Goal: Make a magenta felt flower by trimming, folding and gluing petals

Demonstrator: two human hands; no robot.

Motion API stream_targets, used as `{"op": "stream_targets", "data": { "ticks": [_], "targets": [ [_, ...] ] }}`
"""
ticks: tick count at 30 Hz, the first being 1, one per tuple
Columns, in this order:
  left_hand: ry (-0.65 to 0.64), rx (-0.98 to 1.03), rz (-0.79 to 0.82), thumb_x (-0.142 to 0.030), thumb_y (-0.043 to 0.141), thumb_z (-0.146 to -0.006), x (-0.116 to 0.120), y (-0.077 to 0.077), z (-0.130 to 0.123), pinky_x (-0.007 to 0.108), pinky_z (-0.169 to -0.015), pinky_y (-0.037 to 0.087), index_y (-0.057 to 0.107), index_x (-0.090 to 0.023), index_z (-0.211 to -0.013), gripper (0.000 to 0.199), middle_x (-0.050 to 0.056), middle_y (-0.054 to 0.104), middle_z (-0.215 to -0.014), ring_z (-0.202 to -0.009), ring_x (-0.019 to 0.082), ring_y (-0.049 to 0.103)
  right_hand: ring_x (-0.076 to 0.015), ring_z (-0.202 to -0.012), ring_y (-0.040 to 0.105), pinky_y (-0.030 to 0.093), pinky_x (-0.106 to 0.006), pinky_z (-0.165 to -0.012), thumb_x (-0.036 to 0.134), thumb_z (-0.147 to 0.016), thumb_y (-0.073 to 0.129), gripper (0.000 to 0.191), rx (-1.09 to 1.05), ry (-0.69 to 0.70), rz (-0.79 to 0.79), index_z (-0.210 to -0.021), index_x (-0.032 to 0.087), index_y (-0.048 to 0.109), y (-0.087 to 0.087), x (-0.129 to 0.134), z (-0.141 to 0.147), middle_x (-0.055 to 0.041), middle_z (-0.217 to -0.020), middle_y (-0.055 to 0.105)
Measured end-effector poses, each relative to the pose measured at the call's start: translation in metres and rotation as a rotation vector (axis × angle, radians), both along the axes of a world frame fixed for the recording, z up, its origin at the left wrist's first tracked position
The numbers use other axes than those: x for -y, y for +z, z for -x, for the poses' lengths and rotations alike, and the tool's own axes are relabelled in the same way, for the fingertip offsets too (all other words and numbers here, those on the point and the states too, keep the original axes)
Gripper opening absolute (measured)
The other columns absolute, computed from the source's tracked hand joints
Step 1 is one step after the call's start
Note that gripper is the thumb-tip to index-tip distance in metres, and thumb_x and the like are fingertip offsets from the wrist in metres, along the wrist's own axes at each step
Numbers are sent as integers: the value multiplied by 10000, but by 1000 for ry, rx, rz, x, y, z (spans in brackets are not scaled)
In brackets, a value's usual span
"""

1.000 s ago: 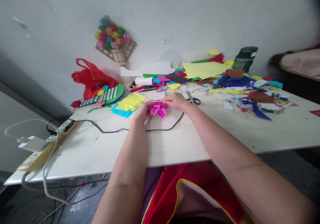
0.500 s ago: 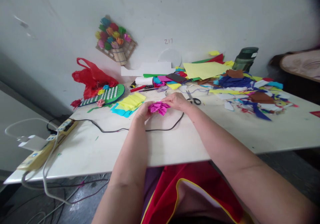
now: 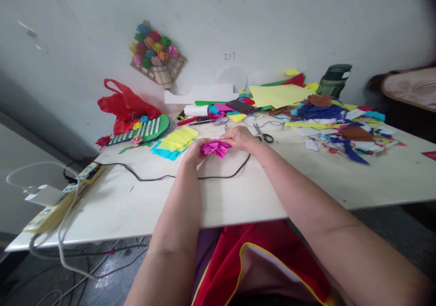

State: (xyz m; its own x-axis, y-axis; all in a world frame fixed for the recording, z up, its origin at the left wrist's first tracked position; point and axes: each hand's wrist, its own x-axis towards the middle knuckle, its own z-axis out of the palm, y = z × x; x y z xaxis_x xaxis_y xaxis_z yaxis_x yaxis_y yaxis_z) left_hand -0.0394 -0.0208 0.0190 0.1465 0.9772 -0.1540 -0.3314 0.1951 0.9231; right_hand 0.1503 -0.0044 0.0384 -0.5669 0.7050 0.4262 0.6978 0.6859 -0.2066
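A magenta crepe-paper flower (image 3: 217, 148) with pleated, ruffled edges is held between my two hands above the white table (image 3: 238, 197). My left hand (image 3: 196, 151) grips its left side, the fingertips partly hidden behind the paper. From the far right, my right hand (image 3: 238, 138) pinches its upper edge with thumb and forefinger. Just beyond my right wrist lie black-handled scissors (image 3: 264, 137), partly covered by that hand. Left of my left hand rest yellow paper sheets (image 3: 179, 138) on top of blue paper sheets (image 3: 166, 153).
A black cable (image 3: 156, 179) crosses the table beneath my forearms to a power strip (image 3: 64, 201) at left. Paper scraps (image 3: 357, 135) heap at right, near a dark green bottle (image 3: 334, 81). A red plastic bag (image 3: 124, 103) and green flower-decorated board (image 3: 150, 131) stand back left.
The right fingers have shifted slightly left along the flower's upper edge. Both hands keep hold of it in nearly the same place.
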Motion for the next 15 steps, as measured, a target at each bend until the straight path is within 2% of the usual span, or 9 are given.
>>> {"op": "stream_targets", "data": {
  "ticks": [4, 9, 15],
  "targets": [
    [13, -2, 57, -121, 565, -719, 0, 2, -1, 273, -484, 507, 630, -106, -684, 75, 70, 615, -578, -525, 171, 588, -171, -851, 656, 400, -252, -667, 283, -880, 544, 263, 38, -1, -44, -1042, 295, 751, 1, 2, 0, -27, -962, 755],
    [-67, -31, 90, -172, 602, -769, -1, 1, 1, 321, -537, 554, 660, -74, -841, 134, 112, 664, -642, -587, 225, 662, -156, -793, 633, 367, -250, -637, 290, -874, 552, 255, 67, -9, -70, -1026, 309, 756, 2, 2, 0, -20, -907, 752],
    [-89, -106, -24, -157, 657, -715, 0, -1, 3, 337, -581, 568, 672, -76, -752, 90, 119, 680, -673, -601, 212, 656, -154, -796, 629, 365, -246, -624, 300, -852, 584, 237, 33, -26, -18, -1011, 334, 756, 4, 1, 0, -4, -882, 749]
  ]
}}
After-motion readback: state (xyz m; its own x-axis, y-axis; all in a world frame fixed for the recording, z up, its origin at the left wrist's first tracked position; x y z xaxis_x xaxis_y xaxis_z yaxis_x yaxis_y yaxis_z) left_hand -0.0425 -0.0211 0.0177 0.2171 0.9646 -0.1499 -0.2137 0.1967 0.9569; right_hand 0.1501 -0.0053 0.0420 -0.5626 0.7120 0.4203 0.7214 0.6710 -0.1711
